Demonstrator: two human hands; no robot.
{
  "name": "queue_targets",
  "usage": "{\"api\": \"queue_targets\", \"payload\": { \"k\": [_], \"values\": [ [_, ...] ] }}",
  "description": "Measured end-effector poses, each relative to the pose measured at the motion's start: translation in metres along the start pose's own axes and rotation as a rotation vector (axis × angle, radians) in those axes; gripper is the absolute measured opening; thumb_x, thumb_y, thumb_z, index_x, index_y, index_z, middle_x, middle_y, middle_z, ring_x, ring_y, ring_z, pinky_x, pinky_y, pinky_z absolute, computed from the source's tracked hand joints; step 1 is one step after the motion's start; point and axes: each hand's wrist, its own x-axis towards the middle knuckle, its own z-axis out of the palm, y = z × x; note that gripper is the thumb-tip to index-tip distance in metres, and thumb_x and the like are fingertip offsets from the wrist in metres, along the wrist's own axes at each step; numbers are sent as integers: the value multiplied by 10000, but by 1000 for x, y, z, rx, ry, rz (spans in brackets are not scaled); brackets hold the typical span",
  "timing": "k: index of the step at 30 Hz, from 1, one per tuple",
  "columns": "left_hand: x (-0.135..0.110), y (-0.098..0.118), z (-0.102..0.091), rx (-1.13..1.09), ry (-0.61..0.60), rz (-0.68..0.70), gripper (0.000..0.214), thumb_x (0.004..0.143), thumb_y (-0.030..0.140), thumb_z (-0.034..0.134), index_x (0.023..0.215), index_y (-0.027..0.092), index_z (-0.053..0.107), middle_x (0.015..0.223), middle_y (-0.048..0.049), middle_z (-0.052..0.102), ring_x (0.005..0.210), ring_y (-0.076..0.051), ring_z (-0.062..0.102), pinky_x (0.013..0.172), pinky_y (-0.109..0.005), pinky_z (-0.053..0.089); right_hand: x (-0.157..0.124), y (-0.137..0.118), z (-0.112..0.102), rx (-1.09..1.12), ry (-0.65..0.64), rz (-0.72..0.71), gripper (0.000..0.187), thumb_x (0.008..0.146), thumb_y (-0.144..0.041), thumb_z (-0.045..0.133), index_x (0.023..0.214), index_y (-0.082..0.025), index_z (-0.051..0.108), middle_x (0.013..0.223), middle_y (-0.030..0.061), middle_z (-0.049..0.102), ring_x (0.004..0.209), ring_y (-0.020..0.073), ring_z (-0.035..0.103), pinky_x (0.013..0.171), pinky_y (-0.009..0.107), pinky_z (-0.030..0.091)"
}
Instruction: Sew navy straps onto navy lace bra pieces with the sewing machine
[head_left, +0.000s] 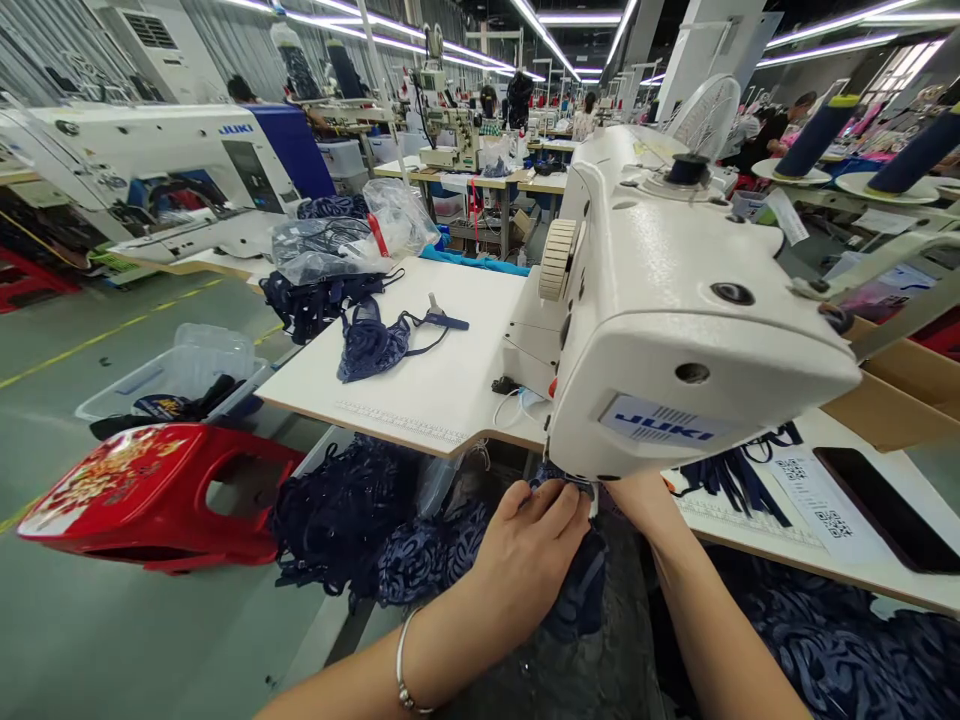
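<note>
A white sewing machine (675, 310) fills the middle of the view, its head hiding the needle. My left hand (529, 545) lies on dark blue lace fabric (420, 560) just under the machine head, fingers pressed together on the cloth. My right hand (637, 495) reaches under the machine head beside it; its fingers are hidden by the machine. A silver bangle (403, 665) is on my left wrist.
A navy lace garment (375, 340) lies on the white table (450, 390) with a pile and plastic bags (337, 245) behind it. A red stool (150, 490) and a clear bin (180, 375) stand left. A black phone (885, 505) and QR-code sheets (814, 495) lie right. Other people work far back.
</note>
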Motion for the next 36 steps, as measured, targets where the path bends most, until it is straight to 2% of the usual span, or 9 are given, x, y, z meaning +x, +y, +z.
{"api": "queue_targets", "payload": {
  "k": [5, 8, 11, 15, 18, 27, 31, 36],
  "values": [
    [-3, -1, 4, 8, 14, 3, 317, 1004, 168, 405, 1295, 195, 525, 1191, -48, 652, 1130, -159, 581, 925, -320, 350, -2, -3, 2, 3, 0, -6, 267, 931, -364, 583, 1140, -200, 617, 1193, 80, 621, 1020, 214, 614, 879, 415, 523],
    [-6, -3, 9, -34, 10, -25, 312, 1004, 170, 419, 1296, 216, 521, 1211, -30, 650, 1144, -150, 580, 928, -315, 350, -4, -5, 5, 15, 13, -5, 274, 956, -361, 554, 1170, -196, 601, 1222, 79, 598, 1012, 199, 615, 870, 399, 530],
    [-6, -4, 8, -126, 43, -87, 278, 1012, 185, 418, 1252, 235, 549, 1222, -8, 657, 1132, -141, 596, 889, -314, 360, -7, -10, 8, 35, 32, -7, 276, 910, -358, 594, 1140, -209, 633, 1124, 84, 655, 1024, 247, 612, 880, 442, 528],
    [-3, -7, -1, -220, 97, -124, 300, 1034, 186, 329, 1202, 223, 575, 1207, -25, 680, 1088, -147, 629, 813, -328, 359, -10, -17, 7, 66, 50, -13, 319, 797, -288, 622, 1106, -221, 668, 992, 88, 715, 1070, 314, 602, 926, 491, 495],
    [0, -8, -4, -231, 150, -127, 291, 1030, 181, 337, 1185, 213, 581, 1188, -26, 693, 1063, -141, 643, 799, -322, 354, -11, -19, 5, 80, 46, -16, 328, 751, -229, 596, 1067, -217, 685, 1025, 90, 722, 1064, 303, 617, 935, 474, 486],
    [1, -6, -2, -221, 171, -105, 278, 1028, 194, 374, 1181, 218, 604, 1184, -1, 692, 1083, -116, 630, 845, -293, 337, -14, -15, 8, 52, 85, -29, 370, 732, -171, 527, 1066, -210, 680, 1018, 80, 722, 1000, 268, 638, 882, 431, 514],
    [-2, -5, 0, -160, 178, -93, 295, 1030, 203, 373, 1200, 244, 610, 1182, 12, 687, 1087, -118, 620, 887, -282, 329, -17, -14, 11, 22, 129, -22, 370, 735, -178, 519, 1074, -176, 668, 1046, 94, 713, 994, 260, 636, 866, 406, 520],
    [-2, -3, 3, -49, 147, -65, 299, 1032, 213, 364, 1185, 246, 619, 1142, 8, 693, 1073, -125, 616, 866, -286, 345, -18, -14, 12, 5, 146, -28, 381, 745, -192, 515, 1101, -169, 649, 1062, 92, 710, 965, 236, 640, 839, 372, 528]
  ]
}}
